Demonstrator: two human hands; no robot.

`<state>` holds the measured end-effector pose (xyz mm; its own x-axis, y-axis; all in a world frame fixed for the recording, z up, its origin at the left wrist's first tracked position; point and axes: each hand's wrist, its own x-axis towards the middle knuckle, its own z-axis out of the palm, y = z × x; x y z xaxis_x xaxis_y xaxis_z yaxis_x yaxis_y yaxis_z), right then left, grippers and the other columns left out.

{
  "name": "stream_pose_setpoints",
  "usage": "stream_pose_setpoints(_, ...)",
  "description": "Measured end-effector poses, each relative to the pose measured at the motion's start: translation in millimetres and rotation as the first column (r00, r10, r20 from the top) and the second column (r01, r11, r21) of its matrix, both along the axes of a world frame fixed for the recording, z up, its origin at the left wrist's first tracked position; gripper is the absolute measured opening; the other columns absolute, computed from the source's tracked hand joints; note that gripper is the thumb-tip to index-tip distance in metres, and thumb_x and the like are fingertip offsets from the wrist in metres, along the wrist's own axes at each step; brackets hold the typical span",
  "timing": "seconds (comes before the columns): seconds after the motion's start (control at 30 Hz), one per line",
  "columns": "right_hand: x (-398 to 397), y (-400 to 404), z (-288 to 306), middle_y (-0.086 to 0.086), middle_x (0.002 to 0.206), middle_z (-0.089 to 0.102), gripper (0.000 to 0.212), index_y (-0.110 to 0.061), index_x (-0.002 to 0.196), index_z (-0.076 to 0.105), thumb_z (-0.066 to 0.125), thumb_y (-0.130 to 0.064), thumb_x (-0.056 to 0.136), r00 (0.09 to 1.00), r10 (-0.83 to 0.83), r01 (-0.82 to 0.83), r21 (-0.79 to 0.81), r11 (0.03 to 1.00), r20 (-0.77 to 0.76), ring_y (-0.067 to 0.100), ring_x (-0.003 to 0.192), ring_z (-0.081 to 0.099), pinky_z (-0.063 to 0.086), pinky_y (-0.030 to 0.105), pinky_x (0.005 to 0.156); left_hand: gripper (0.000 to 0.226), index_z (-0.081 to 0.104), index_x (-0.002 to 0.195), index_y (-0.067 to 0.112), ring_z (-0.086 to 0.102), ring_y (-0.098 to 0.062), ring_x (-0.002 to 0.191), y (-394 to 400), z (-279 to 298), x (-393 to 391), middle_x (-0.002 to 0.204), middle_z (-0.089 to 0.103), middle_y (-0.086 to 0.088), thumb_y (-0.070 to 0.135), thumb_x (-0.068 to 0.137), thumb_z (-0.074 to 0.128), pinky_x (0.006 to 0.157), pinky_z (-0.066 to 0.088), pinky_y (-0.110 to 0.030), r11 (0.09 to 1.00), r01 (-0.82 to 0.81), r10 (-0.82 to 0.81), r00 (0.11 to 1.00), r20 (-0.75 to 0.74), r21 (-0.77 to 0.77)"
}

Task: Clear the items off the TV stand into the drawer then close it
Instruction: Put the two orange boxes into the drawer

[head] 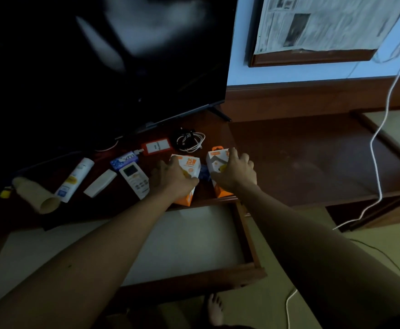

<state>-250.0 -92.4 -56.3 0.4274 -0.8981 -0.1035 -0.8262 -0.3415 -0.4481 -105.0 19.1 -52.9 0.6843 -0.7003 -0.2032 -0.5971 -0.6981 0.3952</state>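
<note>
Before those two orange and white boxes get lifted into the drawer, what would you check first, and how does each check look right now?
1. Drawer pulled open under the stand: ok.
2. Drawer floor bare where the boxes would land: ok.
3. Left hand has a grip on the 25W box: ok, fingers wrap over its top.
4. Right hand has a grip on the second box: ok, though how firm, cannot tell.
5. Blue item between the boxes is free of both: cannot tell, mostly hidden.
6. White cable hanging at the right is away from the lifting path: ok.
</note>
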Motion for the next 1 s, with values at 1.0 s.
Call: stream_pose_setpoints(1.0, -74.7, 142.0, -65.3, 0.009, 0.132, 0.038, 0.095, -0.026, 0.142, 0.027, 0.07, -0.068, 0.069, 0.997, -0.01, 0.019, 0.114, 0.993, -0.082, 0.031, 0.124, 0.042, 0.05, 0.046, 0.09, 0.103, 0.023, 0.145, 0.026, 0.042, -0.038, 0.125, 112.8, -68.7, -76.1, 0.138, 0.035, -0.016, 0.077, 0.067, 0.066, 0.096, 0.046, -0.046, 0.989, 0.076, -0.067, 0.995, -0.075, 0.13)
